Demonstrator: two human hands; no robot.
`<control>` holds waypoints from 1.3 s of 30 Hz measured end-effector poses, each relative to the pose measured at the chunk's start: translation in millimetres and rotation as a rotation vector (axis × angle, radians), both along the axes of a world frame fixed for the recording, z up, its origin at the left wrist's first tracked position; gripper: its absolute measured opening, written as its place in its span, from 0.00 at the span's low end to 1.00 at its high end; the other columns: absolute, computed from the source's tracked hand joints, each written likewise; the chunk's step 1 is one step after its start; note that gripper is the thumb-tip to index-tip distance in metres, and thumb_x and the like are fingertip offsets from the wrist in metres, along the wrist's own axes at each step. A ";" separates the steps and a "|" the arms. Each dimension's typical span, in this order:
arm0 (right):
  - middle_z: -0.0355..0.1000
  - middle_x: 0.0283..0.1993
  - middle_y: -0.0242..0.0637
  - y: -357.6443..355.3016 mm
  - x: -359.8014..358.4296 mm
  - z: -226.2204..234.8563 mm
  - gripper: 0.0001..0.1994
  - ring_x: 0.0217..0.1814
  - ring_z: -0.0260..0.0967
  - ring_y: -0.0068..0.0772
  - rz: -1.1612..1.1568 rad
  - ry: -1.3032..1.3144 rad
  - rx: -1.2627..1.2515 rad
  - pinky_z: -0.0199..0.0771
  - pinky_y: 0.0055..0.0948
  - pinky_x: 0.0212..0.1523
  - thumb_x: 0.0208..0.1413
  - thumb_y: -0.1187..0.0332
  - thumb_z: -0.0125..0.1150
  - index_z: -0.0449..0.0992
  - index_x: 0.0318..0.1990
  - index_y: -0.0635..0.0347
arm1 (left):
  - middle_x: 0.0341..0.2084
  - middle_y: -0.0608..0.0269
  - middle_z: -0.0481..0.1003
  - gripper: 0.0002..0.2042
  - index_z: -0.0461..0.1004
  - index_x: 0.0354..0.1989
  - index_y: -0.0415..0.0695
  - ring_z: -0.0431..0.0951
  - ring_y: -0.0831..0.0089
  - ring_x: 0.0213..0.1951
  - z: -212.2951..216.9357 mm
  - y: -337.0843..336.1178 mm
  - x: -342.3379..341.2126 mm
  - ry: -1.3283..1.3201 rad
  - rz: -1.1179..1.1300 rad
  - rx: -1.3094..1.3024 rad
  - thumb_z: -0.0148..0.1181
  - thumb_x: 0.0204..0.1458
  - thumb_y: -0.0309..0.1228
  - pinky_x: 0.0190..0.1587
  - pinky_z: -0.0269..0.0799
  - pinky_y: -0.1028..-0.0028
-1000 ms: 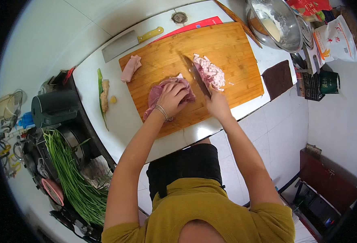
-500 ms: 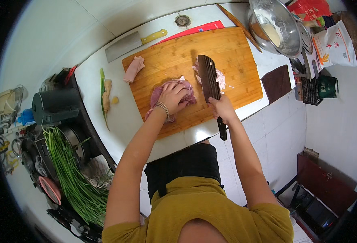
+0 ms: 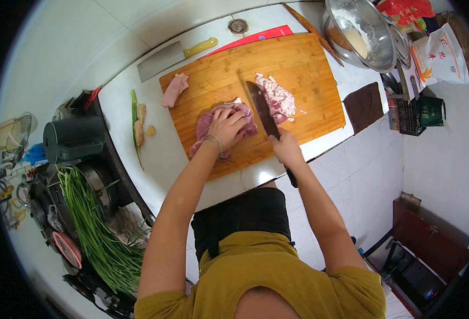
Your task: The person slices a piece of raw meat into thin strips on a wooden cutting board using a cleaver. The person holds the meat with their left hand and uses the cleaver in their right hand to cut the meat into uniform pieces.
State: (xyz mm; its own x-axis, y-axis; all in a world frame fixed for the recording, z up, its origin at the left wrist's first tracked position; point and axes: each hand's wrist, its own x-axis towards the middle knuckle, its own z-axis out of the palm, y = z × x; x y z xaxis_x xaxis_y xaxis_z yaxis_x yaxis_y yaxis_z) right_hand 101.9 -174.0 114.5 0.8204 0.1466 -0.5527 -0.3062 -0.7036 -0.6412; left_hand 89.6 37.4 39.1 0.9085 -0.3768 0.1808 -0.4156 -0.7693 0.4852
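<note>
My left hand (image 3: 226, 126) rests on a slab of raw pink-red meat (image 3: 251, 127), its fingers curved over the top and holding it against the wooden cutting board (image 3: 216, 77). In my right hand (image 3: 287, 147) is the handle of a dark-bladed kitchen knife (image 3: 261, 107). The blade stands on edge between the slab and a pile of chopped pale and pink meat (image 3: 278, 100), close beside the pile. A pale pink piece, perhaps fat or skin (image 3: 175, 90), lies at the board's left corner.
A cleaver (image 3: 161, 61) with a yellow handle lies behind the board. A ginger root (image 3: 140, 125) and a green onion (image 3: 134, 109) lie to the left. At the back right stands a metal bowl (image 3: 380, 58) with flour. Long green chives (image 3: 93, 228) spread at the lower left.
The knife has swung from lying broadside over the chopped meat to standing on edge at its left, uncovering the pile. My right hand has turned with it; my left hand stays on the slab.
</note>
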 end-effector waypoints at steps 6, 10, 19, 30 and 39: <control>0.72 0.33 0.61 17.0 -24.4 -30.6 0.10 0.38 0.71 0.61 0.151 -0.148 -0.201 0.70 0.52 0.42 0.49 0.70 0.55 0.71 0.35 0.69 | 0.43 0.69 0.70 0.17 0.74 0.39 0.51 0.65 0.62 0.50 1.5 -2.4 1.6 0.052 0.000 0.071 0.65 0.37 0.34 0.56 0.55 0.58; 0.71 0.36 0.62 46.9 2.6 -15.0 0.10 0.41 0.71 0.60 0.204 -0.002 -0.295 0.70 0.51 0.45 0.47 0.72 0.53 0.71 0.36 0.69 | 0.46 0.69 0.70 0.21 0.73 0.43 0.51 0.63 0.61 0.54 -2.6 -3.0 2.7 0.091 -0.002 0.103 0.67 0.35 0.34 0.59 0.53 0.57; 0.72 0.42 0.60 41.9 -8.2 -25.6 0.15 0.46 0.70 0.59 0.150 -0.025 -0.251 0.69 0.50 0.48 0.47 0.73 0.53 0.69 0.43 0.67 | 0.49 0.68 0.69 0.21 0.74 0.42 0.51 0.63 0.61 0.54 -4.7 -4.4 3.2 0.090 0.011 0.061 0.67 0.34 0.33 0.59 0.54 0.58; 0.70 0.40 0.62 31.5 -19.6 -32.0 0.18 0.44 0.70 0.61 0.173 -0.028 -0.269 0.69 0.51 0.46 0.45 0.73 0.55 0.68 0.45 0.70 | 0.44 0.69 0.71 0.18 0.75 0.39 0.51 0.65 0.62 0.52 -2.5 -6.3 2.9 0.039 0.037 0.050 0.66 0.34 0.34 0.57 0.56 0.58; 0.72 0.38 0.60 18.7 -29.2 -61.4 0.15 0.43 0.71 0.58 0.194 -0.178 -0.227 0.72 0.48 0.45 0.45 0.73 0.56 0.71 0.42 0.70 | 0.44 0.67 0.71 0.21 0.74 0.39 0.50 0.65 0.60 0.51 -7.5 -6.7 2.4 0.040 0.034 0.019 0.68 0.29 0.33 0.57 0.55 0.56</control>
